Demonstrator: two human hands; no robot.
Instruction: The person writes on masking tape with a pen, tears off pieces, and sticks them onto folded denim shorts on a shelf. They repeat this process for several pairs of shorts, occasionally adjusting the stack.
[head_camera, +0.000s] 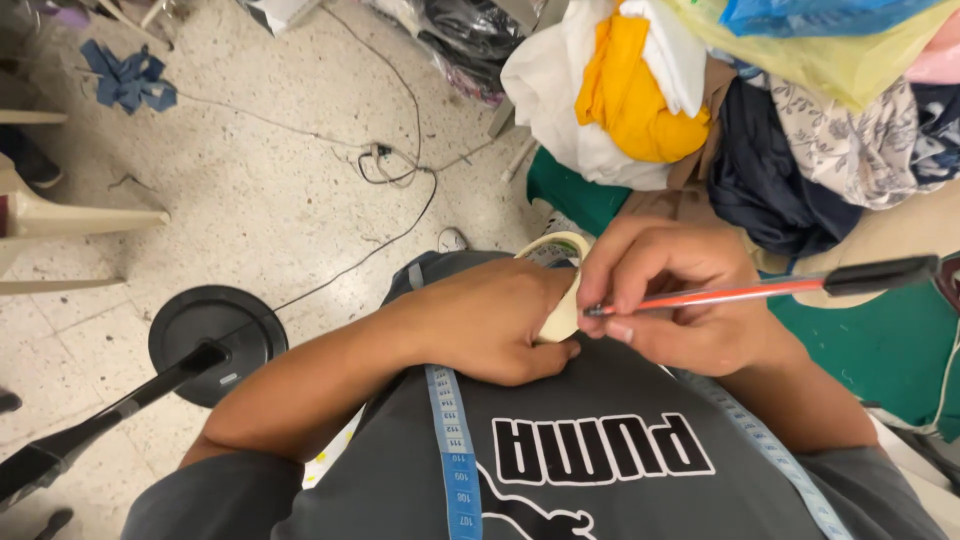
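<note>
2 hands meet at chest height over a grey shirt (600, 400). Between them sits a tape roll (560, 290) — cream, ring-shaped, partly hidden by fingers. A pen (740, 293), orange-red with a black cap, lies across it, tip touching the roll's side.

Around them: a blue measuring tape (452, 430) draped over the shirt, a cloth heap (700, 110) on a green table (870, 350) just beyond, a black stand (210, 335) and cables (390, 165) on the speckled floor.

The left hand (490, 320) is curled around the roll, holding it. The right hand (670, 300) pinches the pen near its tip — fingers bent, thumb underneath.
</note>
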